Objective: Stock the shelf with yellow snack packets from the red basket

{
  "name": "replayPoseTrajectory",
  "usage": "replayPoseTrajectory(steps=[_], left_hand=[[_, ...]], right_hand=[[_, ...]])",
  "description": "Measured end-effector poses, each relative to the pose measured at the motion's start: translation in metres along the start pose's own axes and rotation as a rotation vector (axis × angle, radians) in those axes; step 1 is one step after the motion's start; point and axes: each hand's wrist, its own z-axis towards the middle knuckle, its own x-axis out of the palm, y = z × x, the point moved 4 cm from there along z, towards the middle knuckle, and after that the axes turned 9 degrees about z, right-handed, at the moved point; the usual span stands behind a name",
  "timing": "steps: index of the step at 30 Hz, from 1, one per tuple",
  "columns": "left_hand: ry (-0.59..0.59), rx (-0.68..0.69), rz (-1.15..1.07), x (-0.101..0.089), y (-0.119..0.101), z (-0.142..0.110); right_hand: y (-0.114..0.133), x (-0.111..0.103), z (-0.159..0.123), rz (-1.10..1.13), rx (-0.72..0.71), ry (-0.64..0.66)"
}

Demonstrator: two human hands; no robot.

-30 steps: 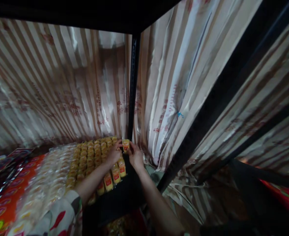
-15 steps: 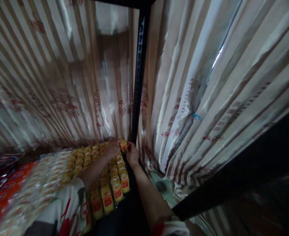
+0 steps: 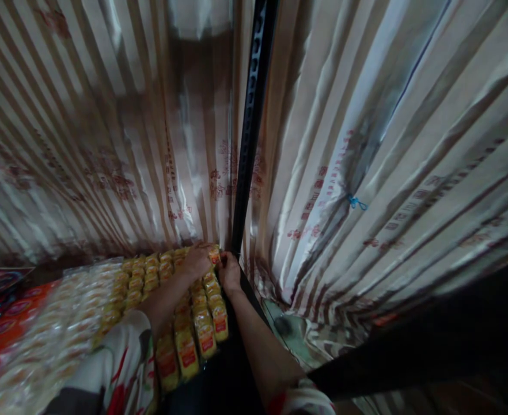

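Rows of small yellow wrapped cakes (image 3: 186,346) with red labels stand close together on a dark surface. At the far right corner of these rows, my left hand (image 3: 199,259) is closed on the left side of one wrapped cake (image 3: 213,254). My right hand (image 3: 229,271) pinches at the right side of that same cake, with its fingers bent. The fingertips of both hands are partly hidden and dim. My left forearm crosses over the middle of the rows.
Clear-wrapped pale packets (image 3: 70,311) lie left of the cakes, then orange packaging (image 3: 18,323). A black perforated post (image 3: 247,132) rises just beyond my hands. Striped, printed curtains (image 3: 323,173) hang behind, one tied with blue string (image 3: 356,202). A dark beam (image 3: 409,340) lies right.
The wrapped cake has shifted slightly left and lower into the back corner of the rows, with both hands following it. The view has tilted a little.
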Motion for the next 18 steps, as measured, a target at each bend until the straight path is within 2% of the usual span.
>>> replayPoseTrajectory(steps=[3, 9, 14, 18], left_hand=[[0.034, 0.023, 0.051, -0.001, -0.003, -0.002], [0.048, 0.017, 0.104, 0.007, 0.0, 0.0], [0.017, 0.047, 0.12, 0.012, 0.001, 0.001], [-0.014, 0.033, 0.058, 0.005, -0.006, -0.003]], right_hand=[[-0.002, 0.0, -0.002, -0.085, 0.002, -0.021], [-0.005, 0.003, -0.001, -0.005, -0.013, 0.012], [-0.009, 0.004, -0.004, 0.042, -0.018, 0.019], [-0.008, 0.001, -0.009, 0.007, -0.01, -0.035]])
